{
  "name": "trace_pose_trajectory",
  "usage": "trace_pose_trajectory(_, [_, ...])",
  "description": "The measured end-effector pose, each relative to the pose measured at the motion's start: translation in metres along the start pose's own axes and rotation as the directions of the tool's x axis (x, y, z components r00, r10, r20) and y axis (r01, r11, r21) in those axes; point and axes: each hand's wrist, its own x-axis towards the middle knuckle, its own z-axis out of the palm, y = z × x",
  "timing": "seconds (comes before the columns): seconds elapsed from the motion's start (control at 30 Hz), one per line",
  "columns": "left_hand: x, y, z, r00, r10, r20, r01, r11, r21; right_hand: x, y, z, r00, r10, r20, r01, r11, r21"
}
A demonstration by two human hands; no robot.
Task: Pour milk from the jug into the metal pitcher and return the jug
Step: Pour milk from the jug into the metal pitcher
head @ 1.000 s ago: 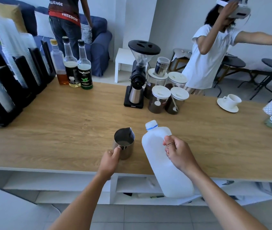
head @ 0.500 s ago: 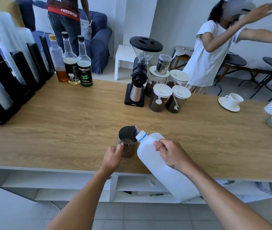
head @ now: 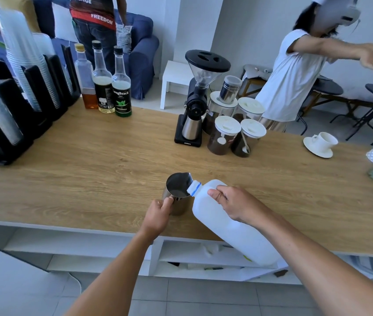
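Note:
A white plastic milk jug [head: 231, 226] with a blue neck ring is tilted steeply to the left, its mouth resting over the rim of the metal pitcher [head: 177, 192]. My right hand [head: 235, 205] grips the jug at its handle near the top. The pitcher stands on the wooden counter [head: 89, 169] near its front edge. My left hand [head: 159, 213] is closed on the pitcher's handle. The pitcher's inside looks dark and I cannot tell whether milk is flowing.
Behind the pitcher stand a black coffee grinder [head: 200, 96] and several lidded jars [head: 226, 135]. Three bottles [head: 103, 80] and racks of plastic cups [head: 21, 71] are at the back left. A white cup on a saucer [head: 320, 144] sits at the right. Two persons stand beyond the counter.
The jug went from nearly upright to steeply tipped, and its mouth moved left onto the pitcher's rim. My left hand stayed on the pitcher's handle.

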Motion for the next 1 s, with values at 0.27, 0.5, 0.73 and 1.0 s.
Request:
trace_pose_trajectory(0.27, [0.001,0.001,0.0,1.0,-0.009,0.01,0.01,0.999,-0.045,0.003,-0.006,-0.006,0.998,0.034,0.051,-0.032,0.999,-0.04])
trace_pose_trajectory(0.5, [0.001,-0.001,0.001,1.0,0.013,0.004,-0.013,1.0,-0.024,0.007,-0.015,-0.016,0.994,0.036,0.106,-0.024,0.993,-0.115])
trace_pose_trajectory(0.73, [0.005,-0.006,0.003,1.0,-0.003,-0.024,0.003,1.0,-0.011,0.011,-0.02,-0.023,0.989,0.027,0.148,-0.003,0.987,-0.16])
trace_pose_trajectory(1.0, [0.005,-0.006,0.003,1.0,0.0,-0.02,0.0,1.0,-0.016,0.014,-0.025,-0.026,0.982,0.048,0.183,-0.017,0.986,-0.163])
